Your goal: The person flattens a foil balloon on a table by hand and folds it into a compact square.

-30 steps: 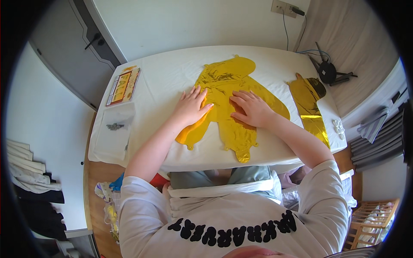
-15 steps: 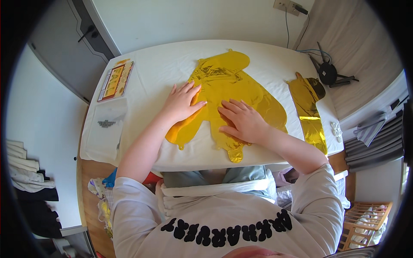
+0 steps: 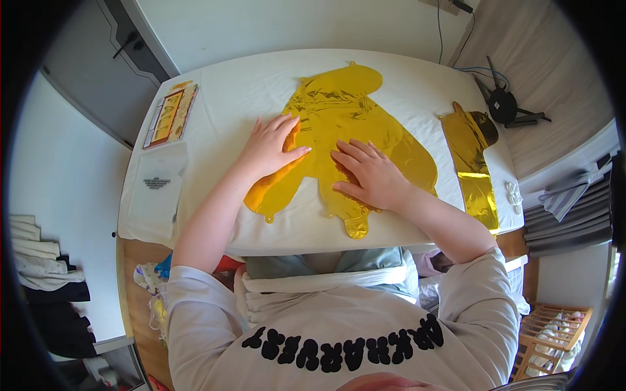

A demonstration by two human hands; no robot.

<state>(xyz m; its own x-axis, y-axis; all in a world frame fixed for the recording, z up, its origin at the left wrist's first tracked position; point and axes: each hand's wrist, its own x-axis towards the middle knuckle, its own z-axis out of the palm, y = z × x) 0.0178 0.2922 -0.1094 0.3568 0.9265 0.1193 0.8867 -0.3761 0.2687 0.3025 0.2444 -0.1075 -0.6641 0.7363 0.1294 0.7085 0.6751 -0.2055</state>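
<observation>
Gold on white: pressing foil (image 3: 332,120) flat at centre of table (image 3: 225,98), with left hand (image 3: 268,147) at nine o'clock, right hand (image 3: 372,174) at five (spread, grasping nothing), perhaps to steady it, with palms hidden.

Glossy, creased gold foil sheet (image 3: 323,133); matt white tablecloth (image 3: 225,107)

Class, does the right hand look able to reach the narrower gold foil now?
Probably yes: the right hand and narrower gold foil have only the large gold foil and white cloth between them.
</observation>
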